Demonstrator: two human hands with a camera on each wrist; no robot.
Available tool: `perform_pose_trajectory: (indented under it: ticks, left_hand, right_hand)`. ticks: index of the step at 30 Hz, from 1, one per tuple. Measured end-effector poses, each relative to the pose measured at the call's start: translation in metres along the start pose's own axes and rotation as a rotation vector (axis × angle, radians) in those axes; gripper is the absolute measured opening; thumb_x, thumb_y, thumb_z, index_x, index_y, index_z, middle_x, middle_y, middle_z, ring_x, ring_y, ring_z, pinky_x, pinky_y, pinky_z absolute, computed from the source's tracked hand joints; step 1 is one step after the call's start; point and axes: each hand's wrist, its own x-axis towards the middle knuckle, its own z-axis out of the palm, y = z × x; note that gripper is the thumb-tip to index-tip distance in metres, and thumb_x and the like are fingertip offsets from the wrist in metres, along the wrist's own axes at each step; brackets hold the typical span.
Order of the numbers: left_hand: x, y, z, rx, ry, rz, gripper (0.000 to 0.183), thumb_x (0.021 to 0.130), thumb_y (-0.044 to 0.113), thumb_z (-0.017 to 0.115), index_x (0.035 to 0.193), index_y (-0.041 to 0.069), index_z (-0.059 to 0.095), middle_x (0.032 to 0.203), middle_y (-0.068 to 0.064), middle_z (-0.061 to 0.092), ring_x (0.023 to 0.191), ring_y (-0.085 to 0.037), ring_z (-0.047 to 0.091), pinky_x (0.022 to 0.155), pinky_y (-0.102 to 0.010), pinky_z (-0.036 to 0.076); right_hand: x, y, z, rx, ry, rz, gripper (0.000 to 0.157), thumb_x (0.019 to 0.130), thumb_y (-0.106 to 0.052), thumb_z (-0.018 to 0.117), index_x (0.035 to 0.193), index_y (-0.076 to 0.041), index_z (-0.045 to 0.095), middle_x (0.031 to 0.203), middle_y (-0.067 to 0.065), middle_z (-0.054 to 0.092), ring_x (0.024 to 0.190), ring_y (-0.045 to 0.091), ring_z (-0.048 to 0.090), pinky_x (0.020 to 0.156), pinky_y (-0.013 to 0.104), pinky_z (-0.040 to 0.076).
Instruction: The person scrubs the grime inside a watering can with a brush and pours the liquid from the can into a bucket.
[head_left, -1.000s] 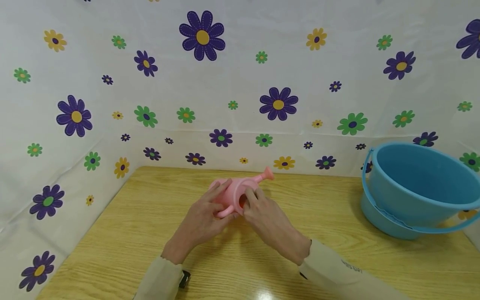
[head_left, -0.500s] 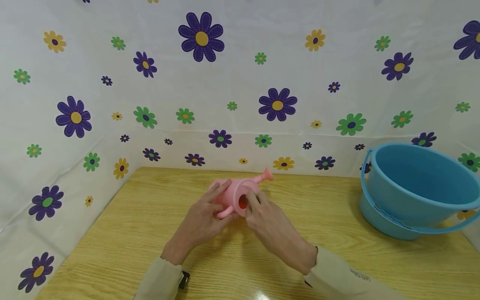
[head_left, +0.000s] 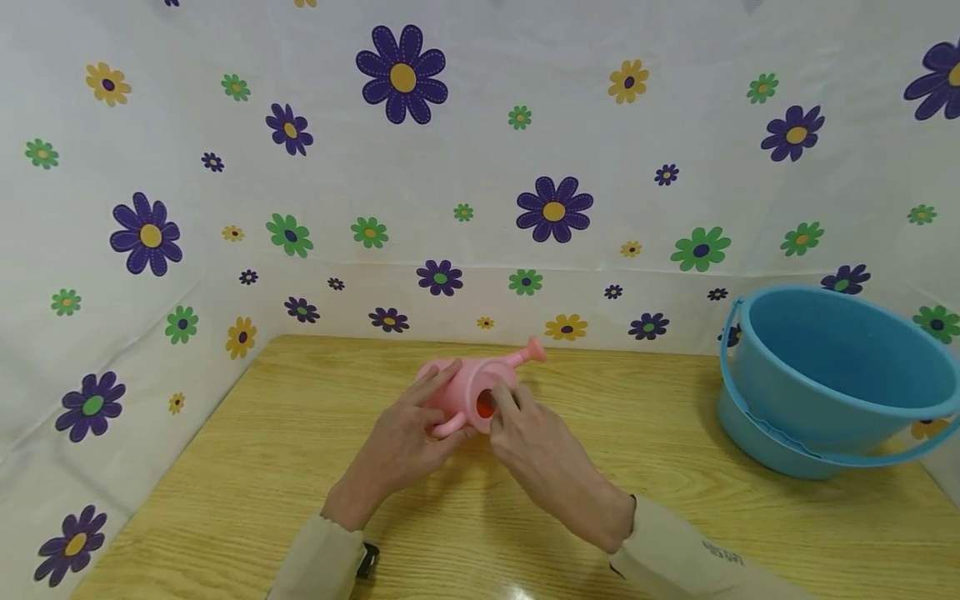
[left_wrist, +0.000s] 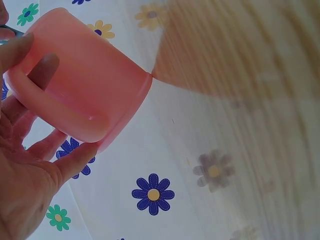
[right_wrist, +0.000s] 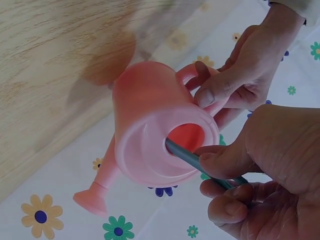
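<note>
A pink watering can (head_left: 463,385) is tipped on the table, its round opening turned toward me and its spout pointing to the back right. My left hand (head_left: 397,437) grips it at the handle (left_wrist: 60,112), fingers spread along the body. In the right wrist view, my right hand (right_wrist: 280,185) pinches a thin dark grey-green rod (right_wrist: 187,157) between thumb and fingers. One end of the rod goes into the can's opening, and that inner end is hidden. In the head view the right hand (head_left: 547,458) covers the rod.
A large blue bucket (head_left: 810,375) with a handle stands at the right of the wooden table (head_left: 300,417). Behind and to the left hangs a white flower-print sheet (head_left: 450,150).
My right hand has drawn back slightly to the right, uncovering more of the can's reddish inside. The left hand and the can have stayed in place.
</note>
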Motion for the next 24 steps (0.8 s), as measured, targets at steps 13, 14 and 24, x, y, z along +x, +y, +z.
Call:
perform_pose_trajectory:
  ticks: [13, 14, 24]
  left_hand:
    - [0.0, 0.0, 0.0, 0.018, -0.005, 0.005, 0.036, 0.087, 0.035, 0.082, 0.076, 0.001, 0.079, 0.158, -0.012, 0.049, 0.148, -0.042, 0.041, 0.11, -0.047, 0.049]
    - [0.0, 0.001, -0.001, 0.018, -0.004, 0.006, 0.036, 0.087, 0.035, 0.082, 0.076, 0.001, 0.079, 0.158, -0.012, 0.049, 0.148, -0.042, 0.041, 0.109, -0.047, 0.049]
    - [0.0, 0.001, -0.002, 0.018, -0.019, 0.002, 0.034, 0.088, 0.034, 0.082, 0.076, 0.002, 0.078, 0.159, -0.011, 0.047, 0.15, -0.04, 0.039, 0.11, -0.046, 0.048]
  right_hand:
    - [0.006, -0.001, 0.016, 0.06, 0.021, 0.031, 0.019, 0.09, -0.018, 0.08, 0.097, -0.002, 0.074, 0.092, 0.007, 0.05, 0.072, 0.015, 0.044, 0.051, 0.012, 0.039]
    - [0.007, -0.001, 0.018, 0.062, 0.025, 0.03, 0.018, 0.09, -0.018, 0.08, 0.096, -0.002, 0.074, 0.092, 0.006, 0.05, 0.072, 0.015, 0.044, 0.051, 0.012, 0.039]
    - [0.01, -0.001, 0.031, 0.169, 0.04, 0.039, 0.016, 0.089, -0.014, 0.08, 0.1, -0.004, 0.074, 0.1, 0.008, 0.055, 0.081, 0.017, 0.051, 0.057, 0.015, 0.051]
